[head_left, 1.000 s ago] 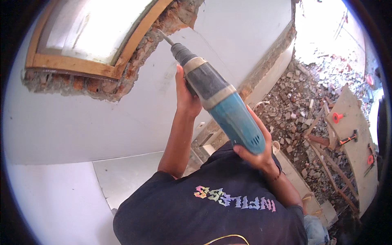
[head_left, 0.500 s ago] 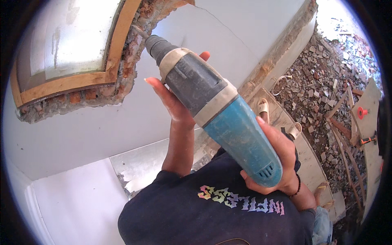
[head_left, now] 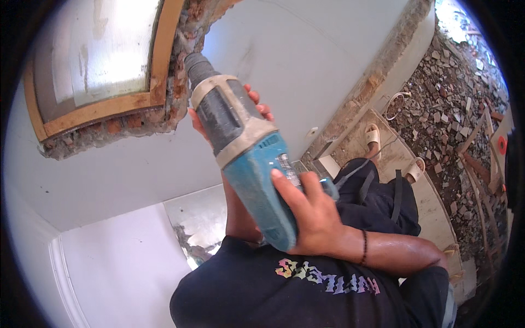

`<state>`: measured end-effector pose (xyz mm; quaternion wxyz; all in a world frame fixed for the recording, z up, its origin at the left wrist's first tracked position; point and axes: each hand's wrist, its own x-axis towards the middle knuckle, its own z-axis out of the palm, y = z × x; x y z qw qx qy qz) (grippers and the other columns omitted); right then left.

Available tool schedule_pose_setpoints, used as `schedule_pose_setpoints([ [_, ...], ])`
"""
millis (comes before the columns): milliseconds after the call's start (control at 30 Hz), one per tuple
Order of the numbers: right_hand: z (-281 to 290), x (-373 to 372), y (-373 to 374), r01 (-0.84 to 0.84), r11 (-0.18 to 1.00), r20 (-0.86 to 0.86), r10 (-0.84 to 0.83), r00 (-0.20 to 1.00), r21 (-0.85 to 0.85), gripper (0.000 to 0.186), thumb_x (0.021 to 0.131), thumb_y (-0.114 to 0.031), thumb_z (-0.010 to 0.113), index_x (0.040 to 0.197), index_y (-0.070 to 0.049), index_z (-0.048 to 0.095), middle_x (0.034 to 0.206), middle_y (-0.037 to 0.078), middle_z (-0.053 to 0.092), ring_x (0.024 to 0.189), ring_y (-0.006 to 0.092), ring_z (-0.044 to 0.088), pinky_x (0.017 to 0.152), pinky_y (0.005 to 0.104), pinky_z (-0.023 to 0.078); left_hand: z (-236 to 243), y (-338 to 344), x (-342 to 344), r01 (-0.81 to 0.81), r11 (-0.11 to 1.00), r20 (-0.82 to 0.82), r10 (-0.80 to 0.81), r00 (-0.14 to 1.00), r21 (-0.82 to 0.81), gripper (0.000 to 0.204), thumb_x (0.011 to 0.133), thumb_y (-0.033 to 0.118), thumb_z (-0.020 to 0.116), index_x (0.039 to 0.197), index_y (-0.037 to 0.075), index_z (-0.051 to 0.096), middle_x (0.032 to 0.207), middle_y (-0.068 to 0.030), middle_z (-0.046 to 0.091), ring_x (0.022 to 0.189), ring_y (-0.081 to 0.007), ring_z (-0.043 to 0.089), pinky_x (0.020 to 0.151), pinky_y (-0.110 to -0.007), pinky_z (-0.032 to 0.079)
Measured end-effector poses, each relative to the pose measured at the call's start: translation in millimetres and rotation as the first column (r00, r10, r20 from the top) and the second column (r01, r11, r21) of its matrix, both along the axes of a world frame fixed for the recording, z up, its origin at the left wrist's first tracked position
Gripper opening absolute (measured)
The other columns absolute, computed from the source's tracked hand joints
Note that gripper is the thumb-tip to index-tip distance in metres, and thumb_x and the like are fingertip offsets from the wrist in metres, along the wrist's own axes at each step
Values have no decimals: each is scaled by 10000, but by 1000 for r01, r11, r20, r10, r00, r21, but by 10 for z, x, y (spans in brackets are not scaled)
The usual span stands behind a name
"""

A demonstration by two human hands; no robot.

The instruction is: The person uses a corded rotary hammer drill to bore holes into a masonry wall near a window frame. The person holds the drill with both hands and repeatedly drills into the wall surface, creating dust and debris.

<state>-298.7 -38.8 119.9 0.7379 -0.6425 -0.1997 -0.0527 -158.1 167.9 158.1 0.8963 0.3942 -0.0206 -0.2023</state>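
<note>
A rotary hammer drill (head_left: 249, 180) with a teal rear housing and a dark, beige-banded front is held in both my hands. My left hand (head_left: 259, 103) wraps the front body from beneath, fingers showing on one side and the thumb on the other; its palm is hidden. At the rear, my right hand (head_left: 317, 218) is closed around the handle, its thumb lying on the teal housing. The dark chuck (head_left: 198, 68) points up to the broken brick edge (head_left: 178, 74) beside a wooden window frame (head_left: 104, 113). No bit shows clearly beyond the chuck.
A grey power cord (head_left: 358, 170) trails from the drill across my dark trousers. My sandalled feet (head_left: 373, 136) stand on a board (head_left: 394, 150). Broken rubble (head_left: 437, 117) and wooden strips (head_left: 474, 169) lie to the right. A rough cut wall edge (head_left: 377, 76) runs behind.
The drill has shifted left and steepened, rolling so its vented side and cord end show. My right hand has moved left with it. The bit visible earlier is now hidden.
</note>
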Motion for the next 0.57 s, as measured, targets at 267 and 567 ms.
schedule_pose_setpoints([
  [267, 152, 95, 801, 37, 990, -60, -29, 998, 136, 1077, 684, -195, 907, 1572, -60, 313, 1116, 232, 487, 975, 437, 602, 838, 508, 523, 266, 551, 463, 276, 952, -69, -269, 961, 132, 1027, 843, 792, 626, 1417, -35, 422, 1291, -212, 543, 1150, -360, 582, 969, -519, 538],
  [567, -375, -44, -144, -79, 959, -82, 105, 991, 273, 1183, 715, -331, 951, 1584, 46, 241, 1549, 252, 407, 1436, 358, 445, 1157, 449, 382, -109, -178, 129, -238, 860, 240, 140, 961, 452, 775, 917, 712, 592, 1350, 75, 502, 1149, -83, 664, 998, -215, 693, 846, -388, 613],
])
